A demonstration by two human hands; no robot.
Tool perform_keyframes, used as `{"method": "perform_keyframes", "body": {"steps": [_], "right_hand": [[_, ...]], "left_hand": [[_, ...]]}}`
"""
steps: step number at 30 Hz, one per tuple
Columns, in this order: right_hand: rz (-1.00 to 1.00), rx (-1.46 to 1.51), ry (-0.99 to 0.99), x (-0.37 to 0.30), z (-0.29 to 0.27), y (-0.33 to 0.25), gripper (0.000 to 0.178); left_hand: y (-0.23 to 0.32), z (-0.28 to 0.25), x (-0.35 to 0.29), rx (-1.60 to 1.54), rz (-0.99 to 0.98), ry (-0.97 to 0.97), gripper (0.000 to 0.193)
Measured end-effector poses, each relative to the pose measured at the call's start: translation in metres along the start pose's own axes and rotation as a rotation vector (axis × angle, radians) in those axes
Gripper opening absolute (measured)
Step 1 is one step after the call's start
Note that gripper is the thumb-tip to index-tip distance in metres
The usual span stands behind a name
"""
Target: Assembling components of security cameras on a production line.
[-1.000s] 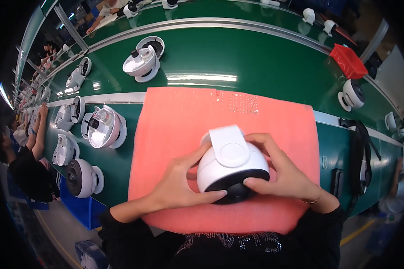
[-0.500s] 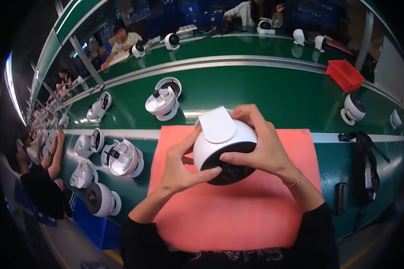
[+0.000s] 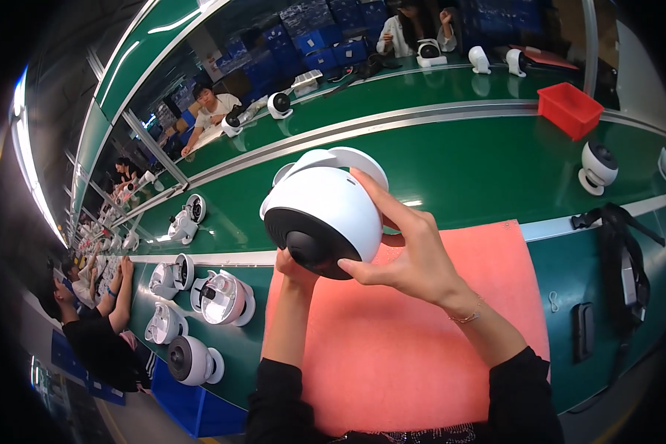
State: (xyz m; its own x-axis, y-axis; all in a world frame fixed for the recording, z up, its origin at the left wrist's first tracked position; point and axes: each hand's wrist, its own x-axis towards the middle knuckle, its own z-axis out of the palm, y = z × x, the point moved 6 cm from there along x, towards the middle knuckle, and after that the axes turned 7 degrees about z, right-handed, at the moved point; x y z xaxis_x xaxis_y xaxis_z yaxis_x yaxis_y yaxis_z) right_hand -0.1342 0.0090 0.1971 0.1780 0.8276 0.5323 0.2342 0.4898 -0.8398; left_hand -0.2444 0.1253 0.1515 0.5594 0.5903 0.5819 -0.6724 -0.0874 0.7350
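A white ball-shaped security camera (image 3: 340, 200) is held above the pink mat (image 3: 422, 333), its black front with the lens turned down and toward me. My right hand (image 3: 414, 255) grips its right side, thumb at the edge of the black front and fingers along the shell. Under the lower left of the camera is my left hand (image 3: 296, 268), closed against it with most fingers hidden. White curved parts (image 3: 362, 159) show behind the top of the ball; I cannot tell whether they all belong to it.
Several opened white camera housings (image 3: 226, 296) and a closed camera (image 3: 194, 360) stand on the green bench at left. Another camera (image 3: 598, 166), a red bin (image 3: 570, 109), a black strap (image 3: 621, 251) and a black case (image 3: 583, 331) are at right. Co-workers sit across and left.
The camera has moved up and left and been turned, so its flat base plate no longer faces me. My left hand has shifted from its front to underneath. The view has swung left.
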Motion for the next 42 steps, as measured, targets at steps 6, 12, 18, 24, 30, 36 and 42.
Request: {"method": "perform_keyframes", "body": {"steps": [6,12,18,24,30,36,42], "right_hand": [[-0.039,0.015,0.223,0.005,-0.003,0.013,0.084],[0.437,0.655,0.267,0.011,-0.027,0.060,0.078],[0.602,0.568,0.225,0.012,-0.032,0.093,0.057],[0.669,0.567,0.208,0.011,-0.022,0.120,0.051],[0.634,0.563,0.211,0.011,-0.021,0.118,0.063],[0.577,0.425,0.227,0.013,-0.018,0.107,0.082],[0.258,0.201,0.291,0.013,-0.016,0.092,0.080]], "left_hand": [[-0.016,-0.012,0.013,-0.054,0.007,0.124,0.086],[-0.028,0.030,0.023,0.034,-0.171,0.194,0.051],[-0.047,0.017,0.020,0.130,-0.261,0.311,0.050],[-0.062,-0.006,0.016,0.152,-0.302,0.381,0.050],[-0.071,-0.014,0.015,0.141,-0.341,0.423,0.053],[-0.070,-0.022,0.011,-0.149,-0.301,0.219,0.057],[-0.076,-0.040,0.005,-0.130,-0.268,0.102,0.059]]}}
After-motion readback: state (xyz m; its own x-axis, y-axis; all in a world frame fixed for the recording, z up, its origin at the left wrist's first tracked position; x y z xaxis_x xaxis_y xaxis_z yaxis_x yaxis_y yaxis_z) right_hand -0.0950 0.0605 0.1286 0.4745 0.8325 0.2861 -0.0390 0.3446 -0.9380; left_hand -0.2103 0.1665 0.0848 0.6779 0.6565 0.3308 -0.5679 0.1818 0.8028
